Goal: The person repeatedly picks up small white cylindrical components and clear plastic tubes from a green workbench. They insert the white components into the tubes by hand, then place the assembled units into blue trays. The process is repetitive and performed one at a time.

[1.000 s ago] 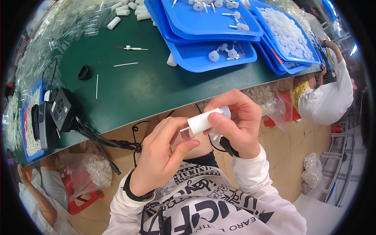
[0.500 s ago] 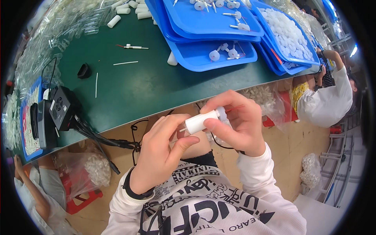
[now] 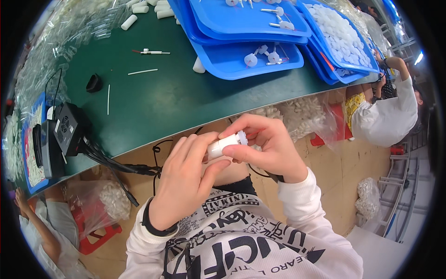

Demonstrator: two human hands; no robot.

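Between my hands, over my lap and just off the table's near edge, is a white cylinder (image 3: 218,148). A translucent whitish cap (image 3: 242,138) sits at its right end, with a bit of red wire beside it. My left hand (image 3: 181,174) is closed around the cylinder's left end, which its fingers mostly hide. The thumb and fingers of my right hand (image 3: 274,151) pinch the cylinder near the cap. A thin white rod with a red wire (image 3: 155,52) lies on the green table (image 3: 153,100), beyond both hands.
Blue trays (image 3: 232,73) with white discs and rods are stacked at the back; another blue tray (image 3: 346,76) of white discs stands right. A black device (image 3: 69,128) with cables is left. Clear tubes (image 3: 88,35) pile up at the far left. A co-worker (image 3: 388,111) sits right.
Both hands have moved closer together, the right one shifting left with the capped end. Less of the white cylinder shows between them now. The view has shifted slightly.
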